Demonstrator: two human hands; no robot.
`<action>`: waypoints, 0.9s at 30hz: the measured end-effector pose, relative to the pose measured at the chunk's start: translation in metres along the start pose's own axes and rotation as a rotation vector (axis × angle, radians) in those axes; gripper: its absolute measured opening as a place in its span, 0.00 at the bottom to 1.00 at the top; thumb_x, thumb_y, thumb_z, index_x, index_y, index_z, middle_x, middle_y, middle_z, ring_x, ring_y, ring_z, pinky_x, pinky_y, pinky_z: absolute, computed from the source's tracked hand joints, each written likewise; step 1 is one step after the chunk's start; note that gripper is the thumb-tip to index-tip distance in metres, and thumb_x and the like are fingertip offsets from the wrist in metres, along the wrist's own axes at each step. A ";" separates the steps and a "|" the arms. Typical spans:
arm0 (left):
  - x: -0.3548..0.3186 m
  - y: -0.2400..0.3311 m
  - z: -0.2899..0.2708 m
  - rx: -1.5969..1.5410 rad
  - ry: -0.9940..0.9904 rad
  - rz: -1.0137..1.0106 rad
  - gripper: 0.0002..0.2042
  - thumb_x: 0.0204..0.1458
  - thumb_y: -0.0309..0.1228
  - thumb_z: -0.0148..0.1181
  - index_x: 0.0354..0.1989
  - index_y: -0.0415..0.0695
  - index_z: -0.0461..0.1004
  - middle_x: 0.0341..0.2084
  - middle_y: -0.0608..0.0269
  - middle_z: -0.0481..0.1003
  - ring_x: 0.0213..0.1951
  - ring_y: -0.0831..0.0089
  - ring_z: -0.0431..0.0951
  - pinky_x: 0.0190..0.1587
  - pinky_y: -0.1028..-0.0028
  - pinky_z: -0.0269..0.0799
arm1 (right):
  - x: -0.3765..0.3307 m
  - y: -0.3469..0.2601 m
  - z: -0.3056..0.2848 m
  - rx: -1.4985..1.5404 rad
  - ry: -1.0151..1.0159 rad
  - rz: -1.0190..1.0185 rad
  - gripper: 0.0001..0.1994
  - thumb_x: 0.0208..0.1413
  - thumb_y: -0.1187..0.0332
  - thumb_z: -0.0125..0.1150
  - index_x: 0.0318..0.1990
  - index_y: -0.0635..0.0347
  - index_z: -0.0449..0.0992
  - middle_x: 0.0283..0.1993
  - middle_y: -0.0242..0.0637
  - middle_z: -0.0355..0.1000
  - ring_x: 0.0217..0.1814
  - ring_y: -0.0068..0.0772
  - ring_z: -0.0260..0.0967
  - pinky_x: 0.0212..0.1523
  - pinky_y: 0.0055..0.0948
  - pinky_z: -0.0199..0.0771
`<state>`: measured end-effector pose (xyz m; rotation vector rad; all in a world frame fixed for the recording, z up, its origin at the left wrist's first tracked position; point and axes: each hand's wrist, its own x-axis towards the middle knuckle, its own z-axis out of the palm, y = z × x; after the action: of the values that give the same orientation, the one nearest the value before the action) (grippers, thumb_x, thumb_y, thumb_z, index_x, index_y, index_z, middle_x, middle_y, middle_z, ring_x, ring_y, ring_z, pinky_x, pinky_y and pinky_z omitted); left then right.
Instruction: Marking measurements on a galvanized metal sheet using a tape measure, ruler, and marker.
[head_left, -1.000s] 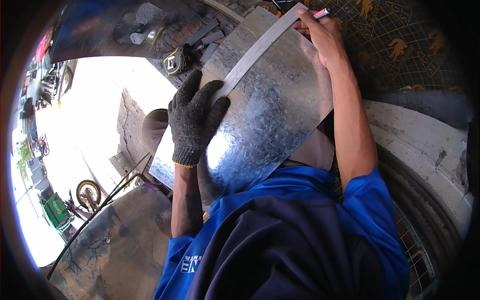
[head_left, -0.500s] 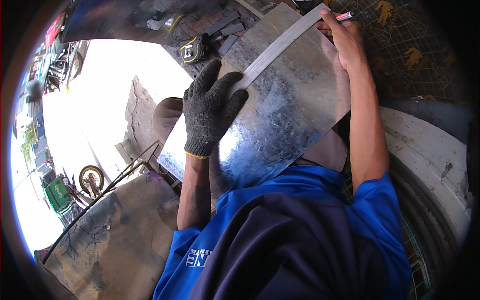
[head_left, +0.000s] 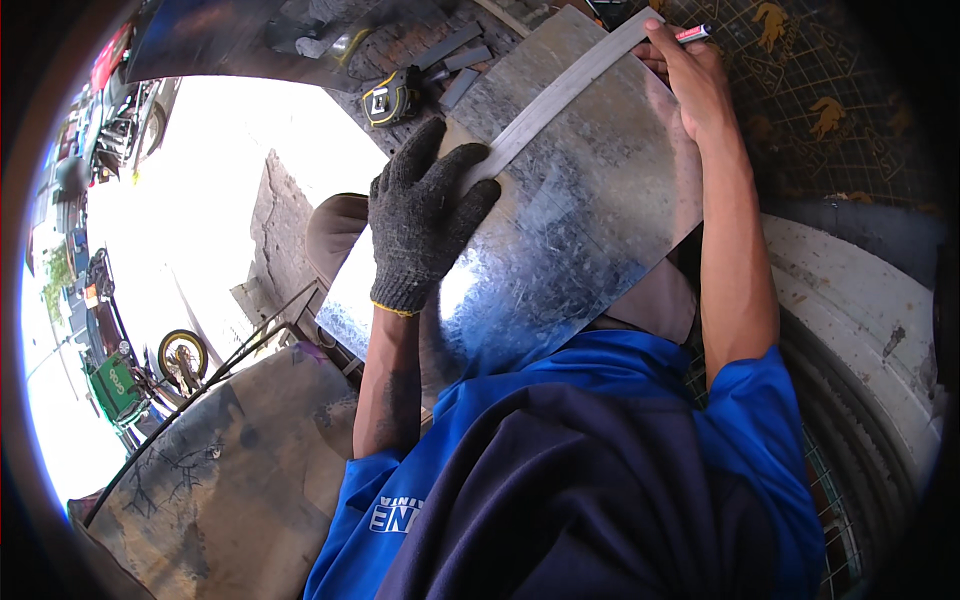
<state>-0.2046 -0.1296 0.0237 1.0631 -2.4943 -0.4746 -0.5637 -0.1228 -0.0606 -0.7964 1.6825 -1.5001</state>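
Metal sheet (head_left: 600, 200) and the strip (head_left: 568, 92) across it have shifted rightward in view; left grip (head_left: 430, 215) spreads on the strip, right grip (head_left: 690, 75) clasps a marker (head_left: 694, 34); tape measure (head_left: 390, 97) lies nearby.

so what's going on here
A person has a galvanized metal sheet lying over their legs, with a flat metal strip laid across it. The gloved left grip rests spread over the strip's near end. The bare right grip is at its far end, also holding a marker pen. A tape measure lies beyond the sheet.
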 end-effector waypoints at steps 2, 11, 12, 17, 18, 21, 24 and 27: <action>0.000 0.002 -0.001 0.001 -0.003 -0.012 0.19 0.52 0.45 0.71 0.50 0.51 0.83 0.60 0.37 0.73 0.59 0.41 0.76 0.59 0.52 0.73 | 0.001 0.000 0.000 0.010 -0.004 0.013 0.22 0.64 0.52 0.66 0.51 0.63 0.81 0.40 0.38 0.81 0.44 0.28 0.79 0.51 0.29 0.76; -0.001 0.001 -0.001 0.000 -0.004 -0.016 0.19 0.52 0.45 0.71 0.50 0.51 0.83 0.59 0.37 0.73 0.59 0.41 0.76 0.59 0.51 0.73 | -0.004 -0.005 0.002 -0.015 0.004 0.006 0.22 0.64 0.51 0.66 0.51 0.64 0.81 0.40 0.38 0.80 0.43 0.27 0.78 0.50 0.28 0.77; -0.001 0.001 -0.001 0.000 -0.004 -0.015 0.19 0.52 0.46 0.71 0.50 0.52 0.83 0.59 0.37 0.73 0.59 0.41 0.76 0.59 0.51 0.72 | -0.004 -0.006 0.002 -0.015 0.004 0.006 0.22 0.64 0.51 0.66 0.51 0.64 0.81 0.40 0.38 0.80 0.43 0.27 0.78 0.50 0.28 0.77; -0.001 -0.001 0.001 0.026 -0.008 0.000 0.19 0.53 0.46 0.70 0.51 0.52 0.83 0.60 0.38 0.73 0.60 0.41 0.75 0.60 0.51 0.72 | -0.004 -0.005 0.000 -0.025 -0.017 -0.014 0.23 0.64 0.51 0.65 0.52 0.65 0.81 0.40 0.38 0.80 0.43 0.26 0.77 0.50 0.28 0.76; -0.001 -0.001 0.001 0.027 -0.012 -0.002 0.19 0.54 0.46 0.70 0.51 0.52 0.83 0.60 0.38 0.73 0.60 0.41 0.75 0.60 0.50 0.71 | -0.004 -0.005 0.000 -0.024 -0.017 -0.014 0.23 0.64 0.51 0.65 0.52 0.65 0.81 0.40 0.38 0.80 0.43 0.26 0.77 0.50 0.28 0.76; 0.000 0.000 0.000 0.014 -0.016 -0.006 0.19 0.54 0.46 0.70 0.51 0.52 0.83 0.60 0.38 0.73 0.59 0.41 0.75 0.60 0.50 0.72 | -0.004 -0.006 0.000 -0.009 -0.017 -0.008 0.23 0.65 0.52 0.65 0.52 0.65 0.81 0.40 0.38 0.80 0.43 0.27 0.77 0.50 0.28 0.76; 0.000 0.001 -0.002 0.021 -0.015 -0.005 0.19 0.54 0.46 0.70 0.51 0.52 0.83 0.60 0.37 0.73 0.59 0.41 0.76 0.59 0.50 0.72 | -0.005 -0.006 0.001 -0.018 -0.013 -0.004 0.23 0.65 0.52 0.65 0.52 0.65 0.80 0.40 0.38 0.80 0.43 0.27 0.77 0.50 0.28 0.76; 0.001 0.003 -0.001 0.025 -0.013 -0.002 0.19 0.54 0.46 0.70 0.51 0.51 0.83 0.60 0.37 0.73 0.59 0.41 0.76 0.59 0.51 0.73 | -0.005 -0.005 -0.001 -0.015 -0.023 -0.023 0.23 0.64 0.52 0.66 0.52 0.65 0.80 0.40 0.38 0.80 0.44 0.27 0.77 0.50 0.28 0.76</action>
<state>-0.2059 -0.1287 0.0262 1.0748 -2.5174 -0.4533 -0.5615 -0.1185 -0.0551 -0.8410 1.6744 -1.4901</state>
